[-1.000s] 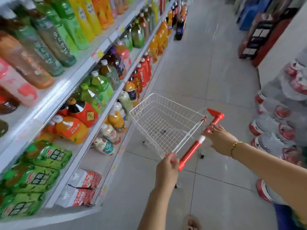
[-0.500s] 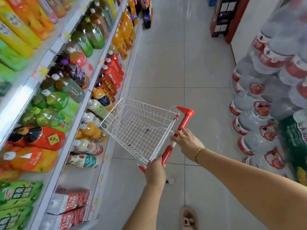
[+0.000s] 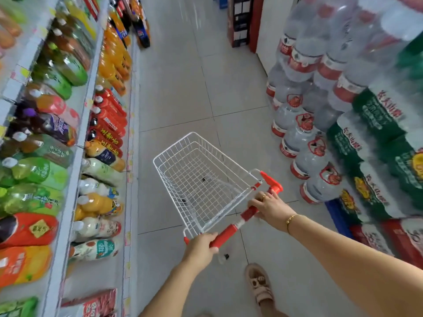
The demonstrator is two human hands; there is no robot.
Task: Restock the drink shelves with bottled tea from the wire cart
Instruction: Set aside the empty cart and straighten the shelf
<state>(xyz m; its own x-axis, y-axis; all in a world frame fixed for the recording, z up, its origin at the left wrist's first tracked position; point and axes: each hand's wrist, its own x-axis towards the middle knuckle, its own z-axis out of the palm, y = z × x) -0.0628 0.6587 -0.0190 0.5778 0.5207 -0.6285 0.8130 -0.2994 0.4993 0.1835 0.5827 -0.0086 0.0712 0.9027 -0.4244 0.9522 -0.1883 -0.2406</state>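
Observation:
A small white wire cart (image 3: 201, 179) stands in the aisle in front of me, its basket holding no bottles. My left hand (image 3: 201, 247) grips the near end of its red handle (image 3: 229, 233). My right hand (image 3: 271, 208) lies over the far part of the handle with fingers curled on it. Drink shelves (image 3: 75, 156) run along the left, packed with bottled tea and juice (image 3: 45, 172) lying with caps toward the aisle.
Stacked packs of large water bottles (image 3: 309, 138) and green-wrapped packs (image 3: 375, 138) line the right side. Grey tiled floor (image 3: 194, 88) stretches ahead. My sandalled foot (image 3: 259, 284) is behind the cart. Dark display boxes (image 3: 240, 21) stand at the far end.
The cart has rolled forward along the aisle and swung to the right, away from the shelves. Both hands stayed on the red handle. More water packs have come into view on the right.

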